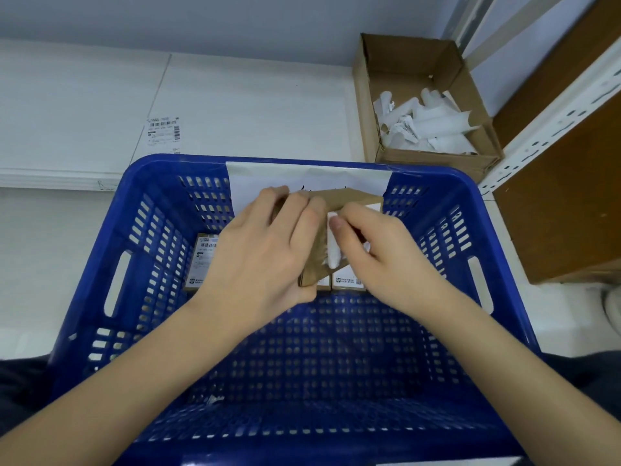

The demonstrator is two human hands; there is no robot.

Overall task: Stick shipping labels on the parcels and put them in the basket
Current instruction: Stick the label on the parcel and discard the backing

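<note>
Surface: we look down on a white surface (pixel 84 95) against a pale wall, with a metal shelf post (pixel 551 119) at the right.
Basket: a blue slotted basket (pixel 141 250) sits in front of us, a white sheet (pixel 255 179) hung over its far rim.
Left hand: our left hand (pixel 265 253) reaches over the basket, its fingers (pixel 279 200) curled round the left side of a brown parcel (pixel 349 200) and grasping it.
Right hand: our right hand (pixel 379 243) is bent at the parcel's right side, thumb pressing a white label (pixel 332 250) onto it, the other fingers curled on the label.
Parcel: we hold it tilted above the basket's far end; the label looks only partly stuck down.
Packed parcels: labelled boxes lie on the basket floor, one (pixel 201 260) left of the hands, another (pixel 349 280) just under them.
Spare label: a printed label (pixel 163 134) lies flat on the surface beyond the basket.
Scrap box: an open cardboard box (pixel 366 95) holds curled white backing strips (pixel 437 122).
</note>
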